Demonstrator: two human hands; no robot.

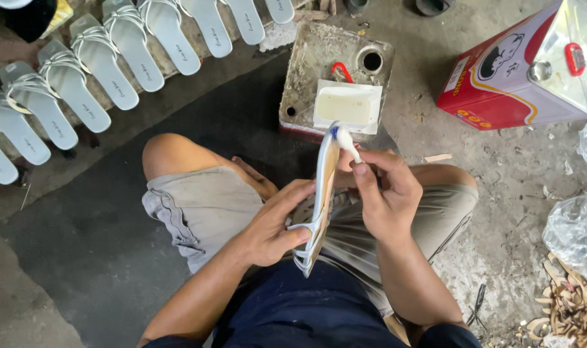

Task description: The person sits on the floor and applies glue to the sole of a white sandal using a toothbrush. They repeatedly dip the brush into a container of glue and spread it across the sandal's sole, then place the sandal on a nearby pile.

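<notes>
gluing the sandal (319, 206) edge right now, left hand (274, 225) clamped round it, right hand (384, 193) pinching the brush (345, 138), probably needing a re-dip in the glue tray (347, 106) just beyond the sandal

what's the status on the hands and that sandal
Left hand grips sandal on edge over lap. Right hand holds small brush at its top end. Glue tray ahead, nothing blocking.

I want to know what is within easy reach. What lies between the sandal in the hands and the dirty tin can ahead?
In the head view, only the brush tip crosses there; the sandal nearly reaches the dirty tin can, which bears a white glue tray.
</notes>
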